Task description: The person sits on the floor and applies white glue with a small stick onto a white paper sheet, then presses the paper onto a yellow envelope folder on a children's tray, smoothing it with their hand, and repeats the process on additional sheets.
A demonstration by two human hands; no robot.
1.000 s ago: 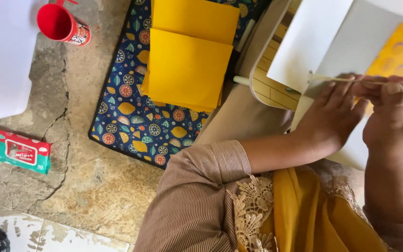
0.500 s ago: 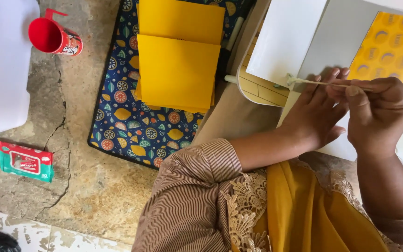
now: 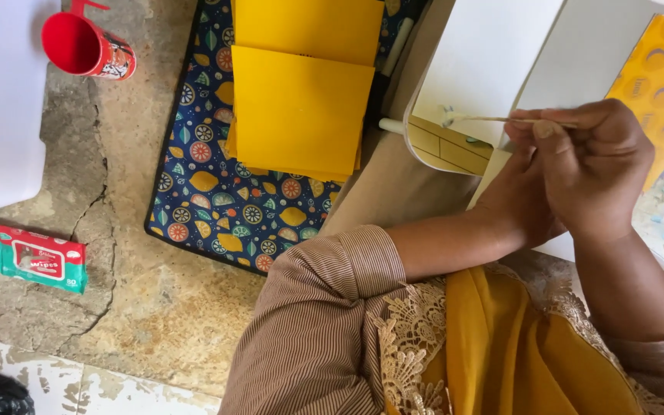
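Right of centre: right hand [image 3: 589,173] pinches a thin wooden stick [image 3: 501,119], its tip on the white card sheet [image 3: 486,65]; left hand [image 3: 516,204] lies flat, steadying. Light, even strokes along the edge seem best.

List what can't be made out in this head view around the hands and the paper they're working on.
- Left hand: fingers hidden under the right hand.
- Thin stick: its tip is blurred, so what is on it is unclear.
- White sheet: cut off by the top edge.
- Yellow patterned paper: cut off by the right edge.
- Red cup: handle clipped by the top edge.
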